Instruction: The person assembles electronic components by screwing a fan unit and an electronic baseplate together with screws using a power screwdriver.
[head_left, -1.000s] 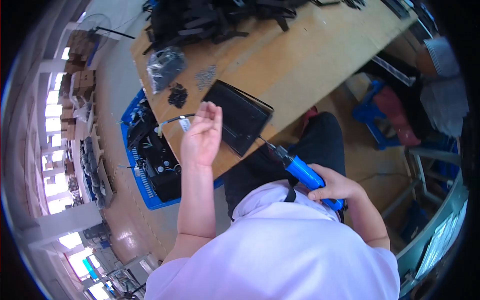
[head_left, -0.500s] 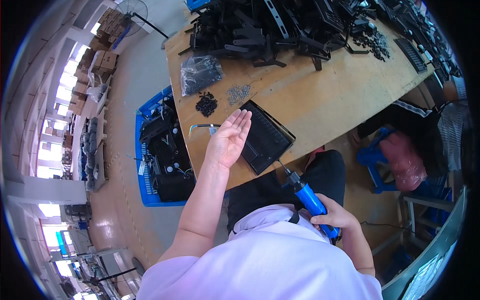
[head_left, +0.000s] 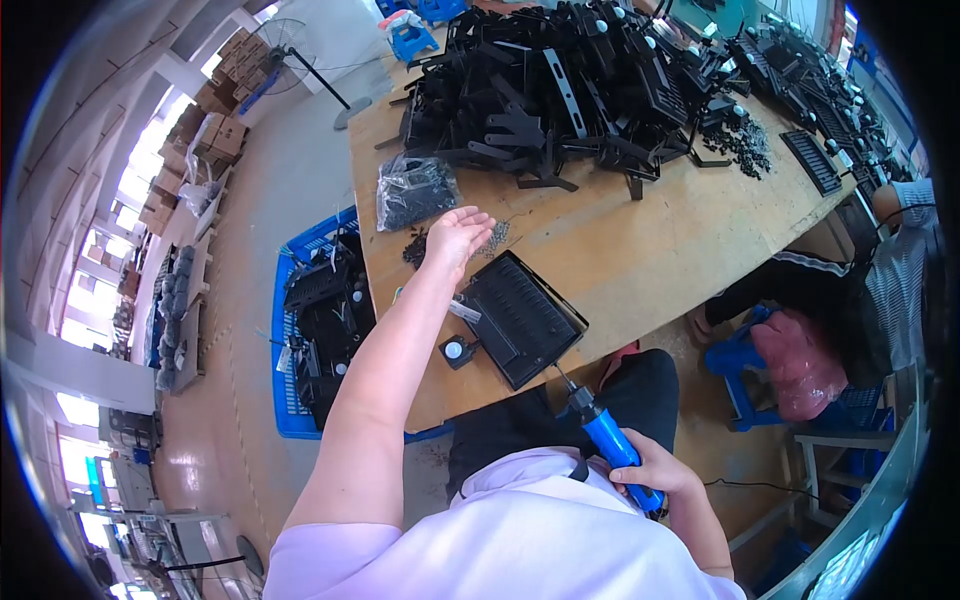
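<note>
The left arm [head_left: 372, 400] reaches far out in front, nearly straight. The left hand [head_left: 462, 240] is loosely cupped, with its fingers close together and pointing to the right. The right arm [head_left: 700, 525] is bent and close to the body. The right hand [head_left: 657, 470] is curled into a grip.

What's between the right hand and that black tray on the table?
In the head view, a blue screwdriver held in the right hand, its thin bit pointing toward the black tray; whether they touch is unclear.
</note>
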